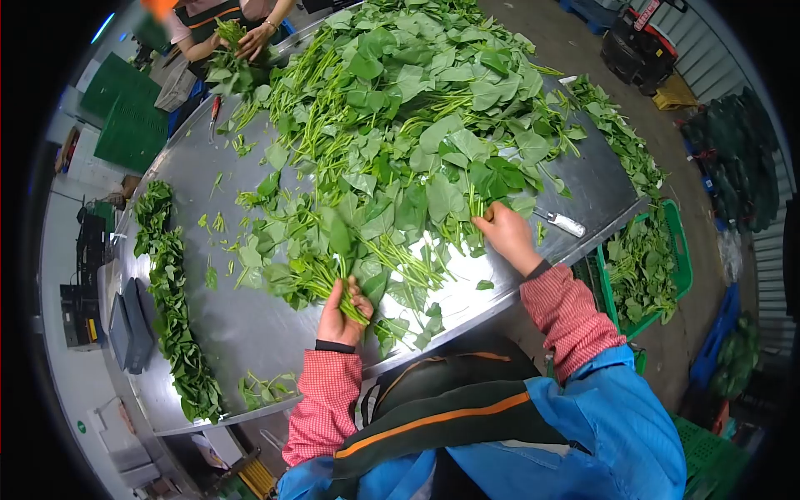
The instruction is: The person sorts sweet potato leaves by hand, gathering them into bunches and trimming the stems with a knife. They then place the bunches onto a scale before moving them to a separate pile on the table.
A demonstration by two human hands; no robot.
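glossy smooth metal table point(242, 333) — matt green plastic crate point(685, 250), red-checked cloth sleeves point(329, 387), smooth blue apron fabric point(600, 417)

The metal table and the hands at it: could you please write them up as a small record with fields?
Left hand: closed around a bunch of stems
Right hand: pinching a few leafy stems
Table: large heap of greens
Table's left: long row of leaves
Near right hand: white-handled knife
Beside table: green crate holding greens
Far side: co-worker's hands, one bunch
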